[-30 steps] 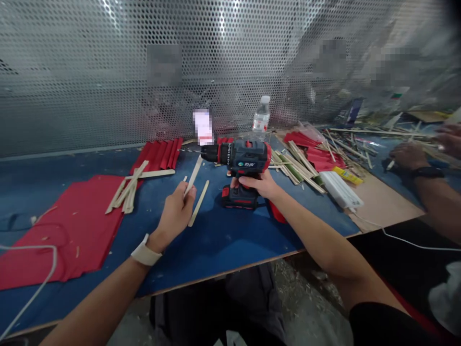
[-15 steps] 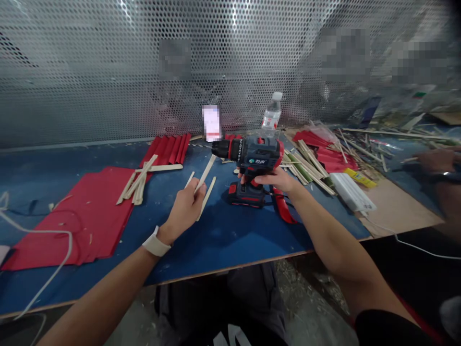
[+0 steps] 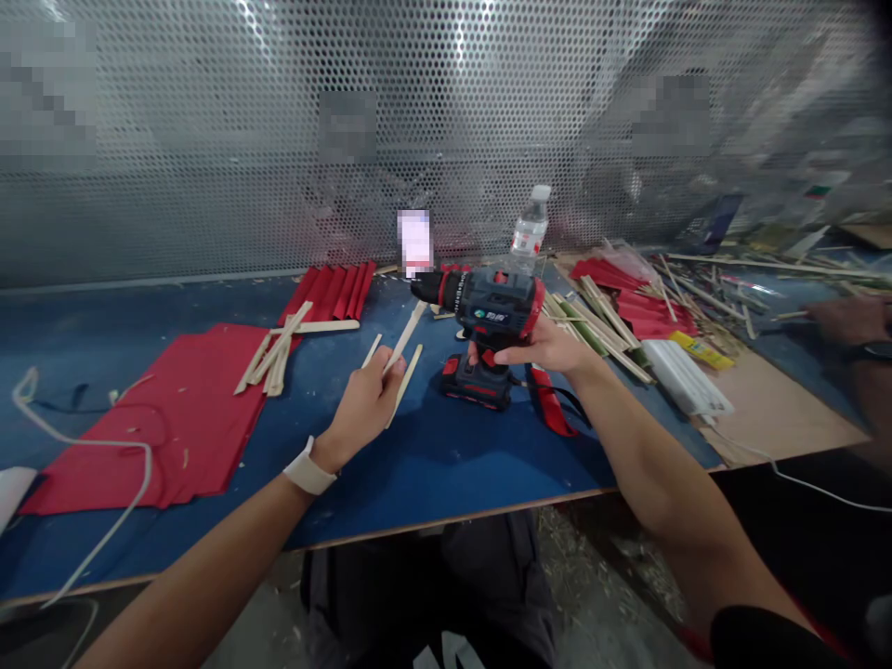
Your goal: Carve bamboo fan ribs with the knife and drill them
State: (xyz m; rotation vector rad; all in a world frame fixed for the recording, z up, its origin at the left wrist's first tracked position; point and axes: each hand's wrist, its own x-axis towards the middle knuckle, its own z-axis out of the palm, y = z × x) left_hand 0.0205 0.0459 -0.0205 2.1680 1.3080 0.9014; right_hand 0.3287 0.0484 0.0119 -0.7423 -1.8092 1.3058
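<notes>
My right hand (image 3: 550, 346) is wrapped round the grip of a black and red cordless drill (image 3: 498, 307), a finger near its red trigger. The drill points left, and a thin bit (image 3: 400, 278) sticks out of its chuck. In my left hand (image 3: 366, 390) a pale bamboo strip (image 3: 405, 333) is pinched between thumb and fingers, its free end slanting up just below the chuck. Bit and strip look apart. Another bamboo strip (image 3: 406, 383) lies on the blue table (image 3: 446, 474) right beside my left hand.
Red sheets (image 3: 160, 409) and folded red pieces (image 3: 331, 293) lie at the left, near crossed bamboo strips (image 3: 277, 358). A water bottle (image 3: 531, 228) stands behind the drill. More strips (image 3: 599, 321), a white power strip (image 3: 687, 376) and another person's hand (image 3: 854, 316) are at the right.
The view has shifted slightly, so most things appear a little lower and further right. The drill has tilted a bit, and its bit shows more clearly. Both hands keep their holds.
</notes>
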